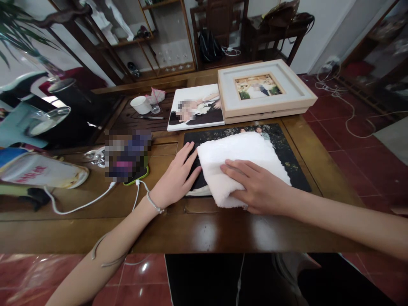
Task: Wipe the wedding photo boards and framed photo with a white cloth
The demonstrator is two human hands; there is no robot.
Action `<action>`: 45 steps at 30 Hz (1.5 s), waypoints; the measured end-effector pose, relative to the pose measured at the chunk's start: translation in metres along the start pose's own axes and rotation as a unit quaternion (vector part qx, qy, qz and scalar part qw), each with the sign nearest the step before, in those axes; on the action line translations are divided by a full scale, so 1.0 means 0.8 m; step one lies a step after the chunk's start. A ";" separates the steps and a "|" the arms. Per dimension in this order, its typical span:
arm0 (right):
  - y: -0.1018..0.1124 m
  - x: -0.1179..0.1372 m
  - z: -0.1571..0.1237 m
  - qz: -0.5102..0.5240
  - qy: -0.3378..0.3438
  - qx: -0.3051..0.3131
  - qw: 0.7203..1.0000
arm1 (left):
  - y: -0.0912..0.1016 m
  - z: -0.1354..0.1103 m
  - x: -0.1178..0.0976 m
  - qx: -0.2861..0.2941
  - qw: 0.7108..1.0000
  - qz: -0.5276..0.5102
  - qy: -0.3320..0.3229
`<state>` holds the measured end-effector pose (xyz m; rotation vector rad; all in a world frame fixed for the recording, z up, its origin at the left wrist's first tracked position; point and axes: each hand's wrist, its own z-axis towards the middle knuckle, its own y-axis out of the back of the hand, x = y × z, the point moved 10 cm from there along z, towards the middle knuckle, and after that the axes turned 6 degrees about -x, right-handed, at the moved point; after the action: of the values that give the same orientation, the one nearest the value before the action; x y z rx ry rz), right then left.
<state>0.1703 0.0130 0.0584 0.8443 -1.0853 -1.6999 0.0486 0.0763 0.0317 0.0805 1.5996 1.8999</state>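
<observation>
A dark photo print (pixel 296 174) lies flat on the wooden table, with small figures showing near its far edge. Over much of it rests a folded white fluffy towel (pixel 236 148). My right hand (pixel 259 185) grips the towel's near part, its fingers on top and its thumb side tucked at the fold. Flat on the print's left edge, my left hand (pixel 177 176) has its fingers spread and holds nothing; its fingertips are close to the towel. The towel covers the middle of the print.
Behind the print are a white photo panel (pixel 197 121) and stacked pale wooden picture frames (pixel 270 108). To the left stand a white cup (pixel 140 105), a phone (pixel 138 175) on a white cable (pixel 86 209), and a plastic package (pixel 41 170). The table's front edge (pixel 207 248) runs nearest me.
</observation>
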 end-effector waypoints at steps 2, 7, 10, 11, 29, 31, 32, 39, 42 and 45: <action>0.000 0.000 0.000 0.001 -0.002 0.000 1.000 | 0.001 0.000 -0.001 -0.003 1.000 -0.002 -0.002; 0.005 0.010 0.000 0.010 -0.024 -0.008 1.000 | -0.001 0.000 0.000 0.000 1.000 0.005 -0.004; 0.012 0.028 -0.002 0.000 -0.024 -0.028 0.999 | -0.002 -0.001 0.002 0.001 1.000 0.008 -0.007; 0.015 0.035 -0.002 -0.004 -0.022 -0.039 0.999 | -0.002 -0.001 0.002 0.003 1.000 0.008 -0.008; 0.000 -0.081 0.006 -0.036 -0.095 0.002 0.995 | -0.001 -0.001 0.001 -0.007 1.000 0.019 -0.007; -0.002 -0.088 0.007 -0.048 -0.106 0.005 0.993 | -0.001 -0.001 0.001 -0.006 1.000 0.018 -0.008; -0.002 -0.087 0.008 -0.051 -0.110 0.006 0.993 | 0.000 -0.001 0.001 -0.006 1.000 0.017 -0.008; 0.012 0.002 -0.001 -0.030 -0.055 -0.014 0.998 | 0.000 -0.001 0.002 -0.005 1.000 0.011 -0.003; 0.022 0.040 -0.008 -0.021 -0.028 -0.033 0.999 | -0.001 0.000 0.002 0.000 1.000 0.011 -0.004; 0.026 0.050 -0.011 -0.011 -0.016 -0.039 0.999 | -0.002 0.000 0.002 0.004 1.000 0.011 -0.003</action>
<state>0.1715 -0.0308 0.0712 0.7849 -1.0265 -1.7673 0.0482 0.0773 0.0301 0.1080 1.6093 1.9086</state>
